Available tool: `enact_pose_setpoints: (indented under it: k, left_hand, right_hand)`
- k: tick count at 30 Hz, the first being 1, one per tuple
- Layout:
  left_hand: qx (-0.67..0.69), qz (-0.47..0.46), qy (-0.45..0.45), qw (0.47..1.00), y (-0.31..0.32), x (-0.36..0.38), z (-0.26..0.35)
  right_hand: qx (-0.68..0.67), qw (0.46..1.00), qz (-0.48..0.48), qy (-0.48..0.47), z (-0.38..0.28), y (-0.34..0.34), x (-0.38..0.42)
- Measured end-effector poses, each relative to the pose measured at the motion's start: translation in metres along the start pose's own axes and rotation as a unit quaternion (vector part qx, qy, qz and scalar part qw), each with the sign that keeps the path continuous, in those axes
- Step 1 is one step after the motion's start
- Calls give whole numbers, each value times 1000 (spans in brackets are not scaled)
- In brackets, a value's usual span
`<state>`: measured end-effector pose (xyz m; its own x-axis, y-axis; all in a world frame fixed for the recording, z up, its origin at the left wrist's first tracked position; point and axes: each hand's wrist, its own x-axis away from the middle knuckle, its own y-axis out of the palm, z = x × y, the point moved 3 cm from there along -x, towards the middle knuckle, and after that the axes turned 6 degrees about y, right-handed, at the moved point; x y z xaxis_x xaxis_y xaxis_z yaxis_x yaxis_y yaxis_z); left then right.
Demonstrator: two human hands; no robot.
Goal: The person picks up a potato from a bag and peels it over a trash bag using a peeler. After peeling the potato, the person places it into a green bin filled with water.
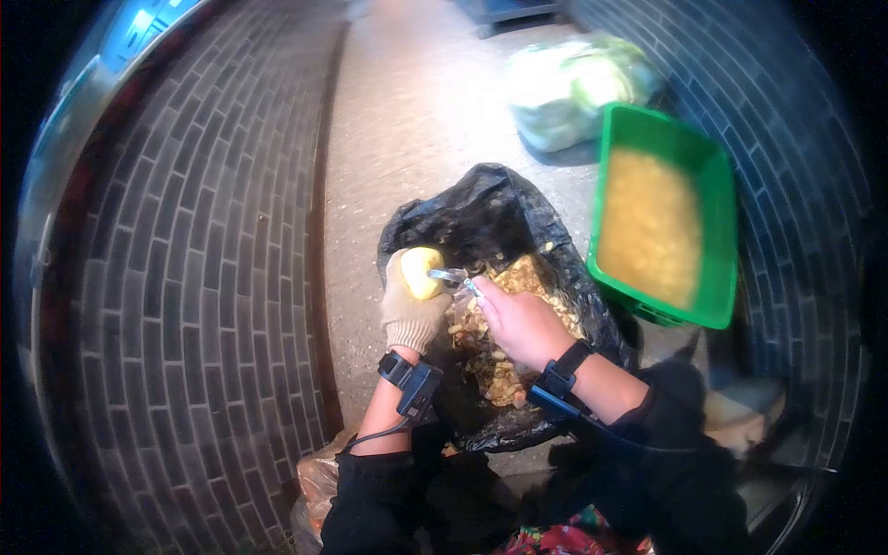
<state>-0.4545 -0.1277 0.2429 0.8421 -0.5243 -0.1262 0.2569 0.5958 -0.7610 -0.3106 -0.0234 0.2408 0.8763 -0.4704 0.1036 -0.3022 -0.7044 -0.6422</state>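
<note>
Over the black bag (499, 222) of peelings, the gloved left hand (410, 310) gripped a potato (421, 271) while the right hand (518, 319), clenched on a peeler (453, 276), risked slipping onto the fingers.

Your view is dim overall, with a heavy black vignette ringing the fisheye circle. Brick lines bow sharply toward the edges. The brightest areas are the pale concrete floor strip (407, 120) and the square green plastic tub (717, 231). Your lap sinks into deep shadow. The white plastic bag (573, 88) up top looks soft and blurred.
</note>
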Motion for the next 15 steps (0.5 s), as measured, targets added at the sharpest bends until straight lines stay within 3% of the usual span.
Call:
enact_pose_setpoints:
  k: [6,8,13,15]
  left_hand:
    - [65,-3,86,994,18,-11,-37]
    - [111,18,10,994,23,-25,-71]
    - [47,41,-27,998,-4,-11,-20]
    - [29,25,17,999,0,-7,-13]
  right_hand:
    - [-13,999,-25,20,-2,-8,5]
    - [-10,999,-46,25,-3,-5,10]
    - [-51,997,18,54,6,-20,-3]
    - [-43,997,27,55,11,-20,-6]
